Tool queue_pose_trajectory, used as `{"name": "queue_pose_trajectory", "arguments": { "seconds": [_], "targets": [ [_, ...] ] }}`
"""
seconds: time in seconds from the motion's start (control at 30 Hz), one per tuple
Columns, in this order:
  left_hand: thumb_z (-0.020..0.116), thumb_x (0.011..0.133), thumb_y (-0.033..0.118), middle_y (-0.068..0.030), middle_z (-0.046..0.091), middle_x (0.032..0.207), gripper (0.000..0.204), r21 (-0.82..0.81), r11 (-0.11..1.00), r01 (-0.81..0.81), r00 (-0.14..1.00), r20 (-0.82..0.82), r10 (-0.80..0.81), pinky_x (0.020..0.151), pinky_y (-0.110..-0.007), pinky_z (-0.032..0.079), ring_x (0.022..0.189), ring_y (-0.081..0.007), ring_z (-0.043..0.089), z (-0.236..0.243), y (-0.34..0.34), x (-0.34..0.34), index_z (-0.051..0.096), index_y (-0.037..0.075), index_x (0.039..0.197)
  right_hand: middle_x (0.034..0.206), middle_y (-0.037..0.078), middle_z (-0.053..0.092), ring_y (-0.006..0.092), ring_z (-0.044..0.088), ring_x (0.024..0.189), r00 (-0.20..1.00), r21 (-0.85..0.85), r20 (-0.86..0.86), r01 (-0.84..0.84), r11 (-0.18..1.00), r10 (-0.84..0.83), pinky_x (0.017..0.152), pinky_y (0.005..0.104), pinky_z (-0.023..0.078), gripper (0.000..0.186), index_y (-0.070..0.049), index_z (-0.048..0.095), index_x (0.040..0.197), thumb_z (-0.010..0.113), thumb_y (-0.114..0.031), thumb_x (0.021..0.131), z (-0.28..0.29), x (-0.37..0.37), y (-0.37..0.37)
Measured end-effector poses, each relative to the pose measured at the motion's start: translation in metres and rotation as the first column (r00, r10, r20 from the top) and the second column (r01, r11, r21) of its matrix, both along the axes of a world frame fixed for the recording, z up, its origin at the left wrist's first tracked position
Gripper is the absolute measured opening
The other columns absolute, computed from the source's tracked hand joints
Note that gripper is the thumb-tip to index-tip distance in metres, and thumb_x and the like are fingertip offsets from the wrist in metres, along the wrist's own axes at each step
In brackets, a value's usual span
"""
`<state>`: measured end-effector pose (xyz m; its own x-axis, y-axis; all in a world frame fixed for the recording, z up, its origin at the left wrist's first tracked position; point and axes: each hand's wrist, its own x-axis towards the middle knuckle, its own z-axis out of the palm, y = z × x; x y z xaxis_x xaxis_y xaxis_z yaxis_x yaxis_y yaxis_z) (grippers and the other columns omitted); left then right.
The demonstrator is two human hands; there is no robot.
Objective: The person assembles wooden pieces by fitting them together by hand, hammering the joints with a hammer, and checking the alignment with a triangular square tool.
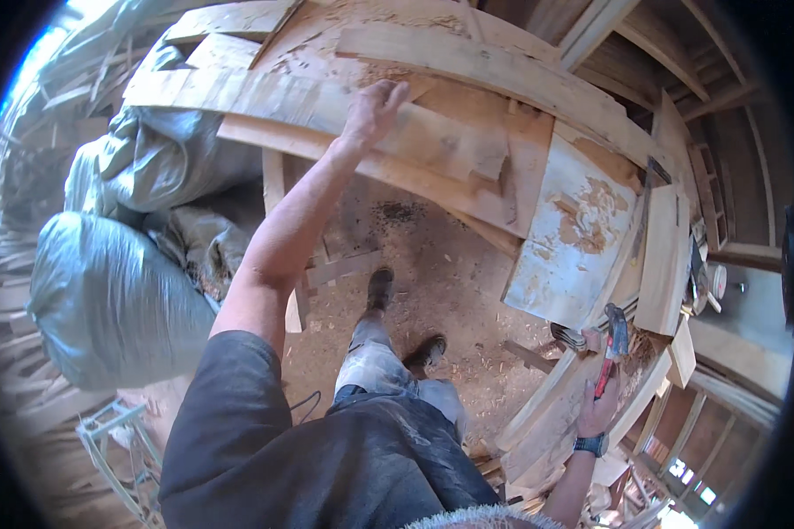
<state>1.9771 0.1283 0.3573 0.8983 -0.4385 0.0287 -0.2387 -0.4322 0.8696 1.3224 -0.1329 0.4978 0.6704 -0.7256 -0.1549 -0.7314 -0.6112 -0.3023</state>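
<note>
My left hand (376,113) reaches out over the workbench, its fingers curled together above the boards. Whether anything small is pinched in them is hidden. Beneath it lies a long pale plank (282,93), with wood shavings (384,74) just beyond the fingertips. Low at the right, my right hand (598,411) grips the red handle of a hammer (605,375). The dark hammer head points away from me, over the boards at the bench's right side. A dark band circles my right wrist.
A whitish sheet (569,238) with sawdust patches lies on the bench's right part. Stuffed pale sacks (119,300) stand at the left, above a light metal frame (119,441). Wood chips litter the floor (370,229) around my feet. Timber shelving rises at the right.
</note>
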Motion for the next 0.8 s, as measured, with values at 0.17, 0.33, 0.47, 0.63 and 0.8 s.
{"name": "queue_pose_trajectory", "arguments": {
  "seconds": [0.17, 0.33, 0.47, 0.63, 0.8],
  "targets": [
    [0.071, 0.101, 0.04, -0.0101, 0.07, 0.118, 0.049, -0.484, 0.701, -0.524, 0.646, -0.762, -0.044, 0.089, -0.051, 0.061, 0.097, -0.0321, 0.072, -0.007, -0.079, 0.023, 0.061, 0.008, 0.137, 0.155, 0.031, 0.047, 0.0505, 0.04, 0.146, 0.996, -0.081, 0.019, -0.081, 0.993, 0.082, 0.123, 0.0545, 0.03, 0.044, 0.005, 0.055, 0.129, 0.067, -0.022, 0.096, -0.009, 0.002, -0.001],
    [0.071, 0.102, 0.038, -0.0132, 0.065, 0.124, 0.046, -0.448, 0.526, -0.723, 0.482, -0.872, -0.08, 0.09, -0.041, 0.064, 0.107, -0.028, 0.069, -0.01, -0.116, 0.055, 0.058, 0.003, 0.129, 0.161, 0.03, 0.041, 0.0511, 0.033, 0.152, 0.994, -0.125, -0.041, -0.11, 0.986, 0.105, 0.125, 0.057, 0.027, 0.032, 0.004, 0.054, 0.112, 0.068, -0.018, 0.094, -0.011, 0.005, 0.001],
    [0.072, 0.102, 0.033, -0.0111, 0.068, 0.123, 0.038, -0.476, 0.422, -0.771, 0.479, -0.871, -0.108, 0.087, -0.051, 0.063, 0.101, -0.0287, 0.071, -0.024, -0.129, 0.067, 0.06, 0.008, 0.13, 0.164, 0.029, 0.037, 0.052, 0.031, 0.152, 0.997, -0.13, -0.046, -0.07, 0.989, 0.065, 0.125, 0.0572, 0.027, 0.027, 0.005, 0.053, 0.105, 0.067, -0.016, 0.094, -0.012, 0.004, 0.0],
    [0.07, 0.103, 0.03, -0.0104, 0.068, 0.121, 0.036, -0.612, 0.396, -0.684, 0.616, -0.776, -0.137, 0.081, -0.045, 0.065, 0.1, -0.026, 0.072, -0.015, -0.141, 0.094, 0.059, 0.007, 0.128, 0.165, 0.031, 0.034, 0.0523, 0.03, 0.152, 0.987, -0.056, -0.127, 0.095, 0.994, -0.101, 0.124, 0.0578, 0.027, 0.026, 0.005, 0.053, 0.104, 0.066, -0.017, 0.095, -0.02, -0.015, -0.002],
    [0.068, 0.104, 0.025, -0.0085, 0.069, 0.119, 0.026, -0.712, 0.412, -0.568, 0.736, -0.663, -0.132, 0.079, -0.042, 0.066, 0.099, -0.0246, 0.072, 0.042, -0.157, 0.123, 0.063, 0.007, 0.121, 0.166, 0.032, 0.032, 0.0518, 0.028, 0.154, 0.995, -0.093, -0.098, 0.001, 0.996, -0.011, 0.126, 0.058, 0.025, 0.032, 0.006, 0.056, 0.114, 0.066, -0.018, 0.096, -0.01, 0.008, 0.004]
  ]
}}
